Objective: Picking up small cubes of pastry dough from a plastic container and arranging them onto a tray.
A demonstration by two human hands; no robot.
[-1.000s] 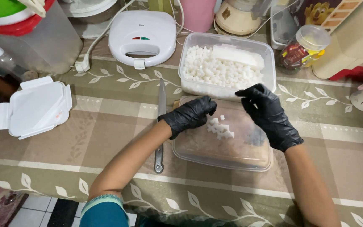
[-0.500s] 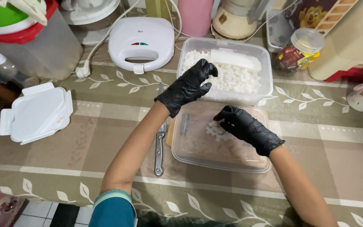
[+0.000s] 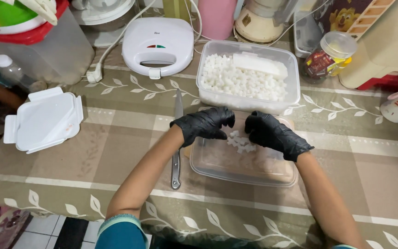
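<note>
Head view: black-gloved left hand (image 3: pixel 204 124) and right hand (image 3: pixel 272 133), fingers curled, cupped around small white cubes (image 3: pixel 239 142).
Cubes heaped on clear plastic lid (image 3: pixel 242 166), near steel knife (image 3: pixel 177 138), before cube-filled clear tub (image 3: pixel 247 76).

On the tabletop (image 3: pixel 116 152), the cubes (image 3: pixel 239 142) are flanked by both hands on a lid (image 3: pixel 242 161), with the knife (image 3: pixel 177 138) left and the tub (image 3: pixel 247 76) behind.

2 black-gloved hands, left hand (image 3: pixel 204 125) and right hand (image 3: pixel 272 133), flank white cubes (image 3: pixel 240 143) over a clear lid (image 3: pixel 242 163), apparently touching them; knife (image 3: pixel 177 138) left of lid.
</note>
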